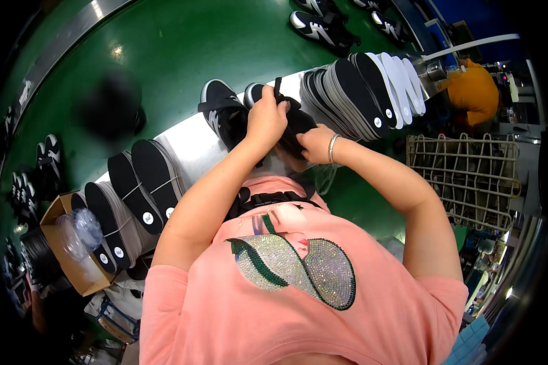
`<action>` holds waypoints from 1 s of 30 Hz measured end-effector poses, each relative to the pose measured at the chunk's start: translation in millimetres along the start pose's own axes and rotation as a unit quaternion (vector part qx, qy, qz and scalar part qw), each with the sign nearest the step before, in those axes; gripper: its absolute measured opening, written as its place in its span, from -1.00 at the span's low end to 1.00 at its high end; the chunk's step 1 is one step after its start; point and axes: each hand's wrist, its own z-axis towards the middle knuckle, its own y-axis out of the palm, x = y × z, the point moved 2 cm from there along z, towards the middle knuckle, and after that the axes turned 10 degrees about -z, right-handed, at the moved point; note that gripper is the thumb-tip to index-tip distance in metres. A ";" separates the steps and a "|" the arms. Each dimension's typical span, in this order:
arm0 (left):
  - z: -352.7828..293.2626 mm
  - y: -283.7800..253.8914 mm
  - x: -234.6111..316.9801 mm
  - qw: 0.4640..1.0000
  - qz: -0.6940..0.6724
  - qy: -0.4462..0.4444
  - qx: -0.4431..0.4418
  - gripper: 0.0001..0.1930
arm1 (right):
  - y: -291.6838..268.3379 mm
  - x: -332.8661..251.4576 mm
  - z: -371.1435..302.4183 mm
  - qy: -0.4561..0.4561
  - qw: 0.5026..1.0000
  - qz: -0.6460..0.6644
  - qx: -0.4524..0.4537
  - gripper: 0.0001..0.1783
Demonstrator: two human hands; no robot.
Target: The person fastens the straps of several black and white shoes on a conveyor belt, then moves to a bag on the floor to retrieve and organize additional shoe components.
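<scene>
A black sneaker (296,124) with a silvery toe lies on the white strip in front of me, its toe pointing away. My left hand (266,121) is closed on its upper near the tongue, where a black strap stands up beside the fingers. At the heel end, my right hand (318,145), with a bracelet on the wrist, grips the shoe's collar. Its fingertips are partly hidden inside the opening. The matching black sneaker (218,104), with grey and white side marks, rests just left of my left hand.
Stacked black insoles (347,91) and white insoles (397,85) stand to the right. Tied insole bundles (155,176) and a cardboard box (73,267) sit at the left. More sneakers (319,30) lie on the green surface beyond. A wire rack (463,176) is at far right, near a person in orange (475,91).
</scene>
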 end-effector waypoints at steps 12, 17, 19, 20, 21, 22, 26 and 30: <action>14.2 -1.7 -17.8 0.987 -0.106 -0.065 -0.101 -0.70 | 16.2 16.5 26.4 0.068 0.630 0.760 0.145 -0.70; 9.9 -5.1 -10.6 0.987 -0.106 -0.084 -0.087 -0.74 | 16.8 14.6 25.8 0.064 0.603 0.778 0.162 -0.79; 9.2 -4.9 -6.6 0.989 -0.080 -0.097 -0.079 -0.76 | 18.4 21.0 21.6 0.013 0.584 0.798 0.148 -0.79; 9.6 -4.6 -6.6 0.990 -0.067 -0.099 -0.069 -0.75 | 19.7 24.1 15.8 -0.042 0.564 0.813 0.141 -0.81; 10.2 -4.1 -6.3 0.992 -0.057 -0.101 -0.058 -0.75 | 22.2 29.0 7.6 -0.096 0.543 0.824 0.133 -0.82; 10.0 -3.6 -4.4 0.993 -0.054 -0.087 -0.056 -0.75 | 23.9 32.4 -0.2 -0.151 0.520 0.832 0.123 -0.84; -0.8 -5.7 1.6 0.998 -0.048 -0.012 -0.028 -0.62 | 10.3 28.9 -22.5 0.005 0.671 0.700 0.245 -0.82; -32.5 -31.6 57.7 0.957 0.038 0.264 0.112 -0.56 | -17.2 7.6 -50.3 0.035 0.796 0.450 0.404 -0.84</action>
